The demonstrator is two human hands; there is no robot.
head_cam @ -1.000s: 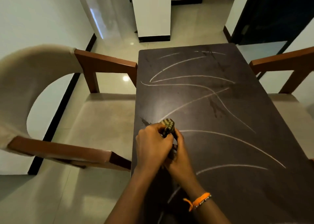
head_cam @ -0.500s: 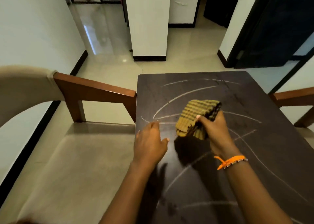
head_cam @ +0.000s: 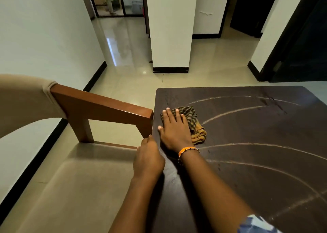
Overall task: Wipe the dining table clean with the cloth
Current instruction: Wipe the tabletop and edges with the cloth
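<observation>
The dark brown dining table [head_cam: 256,135] carries several pale curved chalk-like streaks [head_cam: 230,112] and a few dark smudges near its far edge. A crumpled yellow-and-black striped cloth [head_cam: 193,119] lies near the table's far left corner. My right hand [head_cam: 174,130], with an orange bracelet on the wrist, presses flat on the cloth with straight fingers and covers its left part. My left hand [head_cam: 148,158] sits at the table's left edge, its fingers curled over that edge.
A wooden chair [head_cam: 99,107] with a beige seat and backrest stands tight against the table's left side, its armrest touching the edge. Beyond the table lie a glossy tiled floor, a white pillar [head_cam: 170,29] and a dark doorway at the right.
My right hand lifted the cloth away from my left hand, carried it forward and to the left, and laid it flat on the table. My left hand moved to the table's left edge.
</observation>
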